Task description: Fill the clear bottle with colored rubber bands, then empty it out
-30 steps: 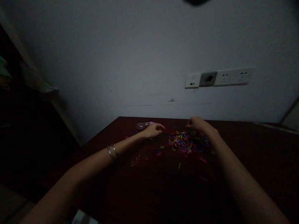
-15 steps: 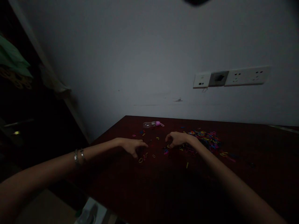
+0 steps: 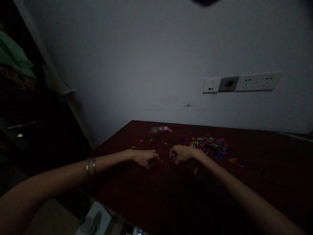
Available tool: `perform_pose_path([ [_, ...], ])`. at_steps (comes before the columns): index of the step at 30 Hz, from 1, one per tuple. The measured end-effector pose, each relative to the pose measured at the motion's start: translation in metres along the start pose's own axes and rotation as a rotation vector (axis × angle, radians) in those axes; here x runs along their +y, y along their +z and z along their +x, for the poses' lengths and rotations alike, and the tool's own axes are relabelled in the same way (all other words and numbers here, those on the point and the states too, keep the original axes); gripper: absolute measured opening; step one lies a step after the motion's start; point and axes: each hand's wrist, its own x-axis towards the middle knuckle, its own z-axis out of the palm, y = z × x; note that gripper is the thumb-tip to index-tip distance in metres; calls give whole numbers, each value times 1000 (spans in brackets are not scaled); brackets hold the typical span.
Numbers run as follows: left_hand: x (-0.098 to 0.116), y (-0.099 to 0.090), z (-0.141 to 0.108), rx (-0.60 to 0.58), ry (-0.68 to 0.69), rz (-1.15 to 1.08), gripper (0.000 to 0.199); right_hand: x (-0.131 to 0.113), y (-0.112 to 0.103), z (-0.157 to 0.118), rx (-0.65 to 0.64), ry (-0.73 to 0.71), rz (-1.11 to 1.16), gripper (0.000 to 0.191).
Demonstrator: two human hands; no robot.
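Observation:
My left hand, with two silver bangles on its wrist, rests low over the dark red table. Its fingers are curled in around a few small rubber bands, partly hidden beneath them. One pale rubber band lies just beyond the fingertips. Opposite it, my right hand has its fingers bent down and closed on some dark and blue rubber bands. Behind the right wrist spreads a loose pile of many-coloured rubber bands. A yellow band lies nearer, beside the right forearm.
A clear bottle with a pink cap and loop lies on its side near the wall. Several single bands are scattered left of it. The table meets a wall with sockets. A dark door stands at left.
My left hand has moved slightly right and its fingers have curled in over the bands. My right hand has drawn a little left and nearer, its fingers closing on bands.

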Motion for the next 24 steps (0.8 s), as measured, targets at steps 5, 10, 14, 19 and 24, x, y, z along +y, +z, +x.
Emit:
perform_pose_path([
  [5,-1,2,8,16,-56,-59,37,-9,6,-6,35,21,-25,26],
  [10,-3,3,13,19,-56,-57,21,-19,11,-11,89,12,-39,17],
  [14,-3,4,16,51,-56,-44,16,-23,13,-14,118,25,-25,14],
  [19,-3,-5,28,128,-63,-74,15,-15,7,-21,167,-2,20,16],
  [24,8,-32,62,352,-28,-132,15,13,-26,-46,333,46,64,18],
])
